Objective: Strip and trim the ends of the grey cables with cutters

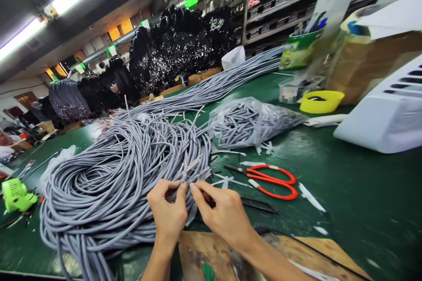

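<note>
In the middle of the head view, my left hand (168,206) and my right hand (224,210) meet with thumbs and fingertips pinched together. Between them is the frayed end of a grey cable (186,178), its pale inner strands sticking up past my fingertips. My fingers cover the exact spot being pinched. A big coil of grey cables (99,184) spreads on the table to the left and behind the hands. Red-handled scissors (277,180) lie to the right of my right hand, and a dark pair of tweezers (259,204) rests just below them.
A clear bag of short grey cable pieces (247,123) lies behind the scissors. Under my forearms is a wooden board (204,254) on the green table (362,193). A yellow tape roll (321,102), a green tin (298,50) and a small green fan (18,195) stand farther out.
</note>
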Demonstrator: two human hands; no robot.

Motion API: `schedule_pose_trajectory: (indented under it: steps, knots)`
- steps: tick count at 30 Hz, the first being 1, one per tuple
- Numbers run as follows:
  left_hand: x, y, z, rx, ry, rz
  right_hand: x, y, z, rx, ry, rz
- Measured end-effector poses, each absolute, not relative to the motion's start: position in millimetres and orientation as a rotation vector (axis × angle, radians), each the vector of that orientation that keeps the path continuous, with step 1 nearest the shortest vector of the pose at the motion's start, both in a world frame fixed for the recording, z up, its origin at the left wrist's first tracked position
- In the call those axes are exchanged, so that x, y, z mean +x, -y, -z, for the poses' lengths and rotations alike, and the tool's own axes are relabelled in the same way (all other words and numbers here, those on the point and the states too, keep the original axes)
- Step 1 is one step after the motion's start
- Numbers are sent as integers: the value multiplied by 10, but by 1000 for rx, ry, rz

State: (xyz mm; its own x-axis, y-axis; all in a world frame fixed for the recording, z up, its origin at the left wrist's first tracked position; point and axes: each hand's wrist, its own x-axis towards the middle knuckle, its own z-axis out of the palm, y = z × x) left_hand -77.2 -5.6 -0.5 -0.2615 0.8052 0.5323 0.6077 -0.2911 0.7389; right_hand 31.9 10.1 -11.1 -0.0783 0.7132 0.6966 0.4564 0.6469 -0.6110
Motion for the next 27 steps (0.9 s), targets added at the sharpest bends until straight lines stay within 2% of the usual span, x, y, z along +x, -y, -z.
schedule_pose_trajectory:
  steps: [7, 13, 20, 23, 27]
  knots:
    - [-770, 61, 4, 1819, -1723, -1545, 324, -107, 141, -1033, 1719, -326]
    - [-714, 83, 72, 2103, -1835, -1515, 341, -138, 146, -1046, 1707, -279]
    - [-685, 75, 133, 2111, -1904, -1510, 353, -132, 213, -810, 1716, -165]
    - [-701, 74, 124, 2068, -1898, -1521, 355, -149, 236, -791, 1713, -232]
    - [-704, 78, 145, 2118, -1910, -1546, 349, -224, 248, -981, 1675, -432]
